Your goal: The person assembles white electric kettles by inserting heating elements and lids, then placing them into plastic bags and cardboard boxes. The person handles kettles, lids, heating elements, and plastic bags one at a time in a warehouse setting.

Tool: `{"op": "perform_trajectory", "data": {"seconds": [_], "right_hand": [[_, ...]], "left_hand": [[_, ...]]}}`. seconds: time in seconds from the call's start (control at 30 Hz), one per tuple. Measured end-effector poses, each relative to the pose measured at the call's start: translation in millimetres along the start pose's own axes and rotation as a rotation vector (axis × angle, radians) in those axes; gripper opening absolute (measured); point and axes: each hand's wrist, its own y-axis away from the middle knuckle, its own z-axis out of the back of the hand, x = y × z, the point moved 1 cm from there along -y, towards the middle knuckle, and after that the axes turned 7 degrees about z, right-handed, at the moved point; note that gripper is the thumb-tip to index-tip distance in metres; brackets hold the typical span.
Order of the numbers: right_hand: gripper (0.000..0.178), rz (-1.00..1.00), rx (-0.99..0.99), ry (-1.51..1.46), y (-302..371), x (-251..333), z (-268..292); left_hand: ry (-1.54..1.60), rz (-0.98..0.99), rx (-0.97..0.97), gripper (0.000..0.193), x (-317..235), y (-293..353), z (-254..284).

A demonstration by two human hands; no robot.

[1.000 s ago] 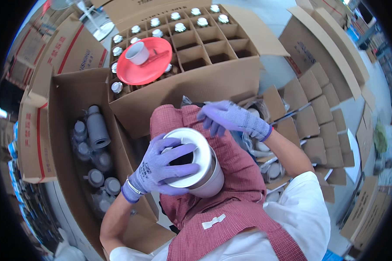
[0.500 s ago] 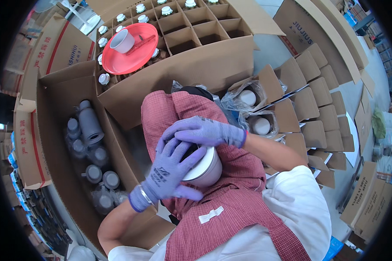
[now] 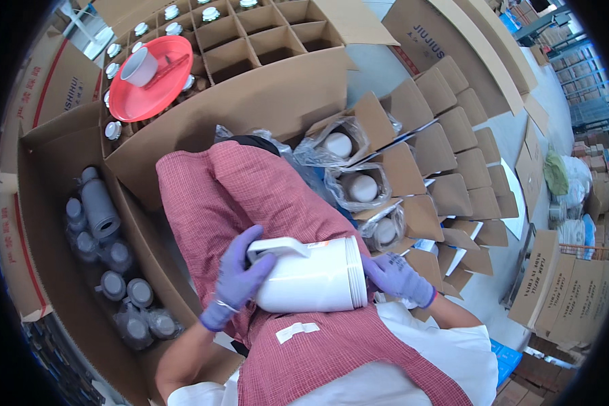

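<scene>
Warehouse floor crowded with open cardboard cartons; the landmark is the white jug (image 3: 314, 276) lying on its side across the person's lap, over a red checked apron (image 3: 250, 196). Far left of the jug: a carton (image 3: 54, 271) holding grey capped containers (image 3: 100, 203). Up and left of the jug: a red round tray (image 3: 149, 84) with a white cup (image 3: 141, 66), resting on a divided carton. Left hand (image 3: 240, 277), purple-gloved, fingers curled around the jug's handle end, grasping it. Right hand (image 3: 396, 277), also gloved, pressed against the jug's wide rim end, fingers partly spread. Up and right of the jug: divider cells with bagged white containers (image 3: 362, 188).
</scene>
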Motion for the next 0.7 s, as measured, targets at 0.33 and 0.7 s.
{"op": "perform_trajectory", "data": {"seconds": [0.33, 0.7], "right_hand": [[0.045, 0.358, -0.628, -0.609, -95.0, 21.5, 20.5], [0.062, 0.465, -0.564, -0.751, -141.2, 25.7, 95.5]], "left_hand": [[-0.077, -0.283, 0.087, 0.028, -52.0, -0.4, 11.0], [-0.070, -0.614, -0.159, 0.032, -103.7, -21.5, 37.4]]}}
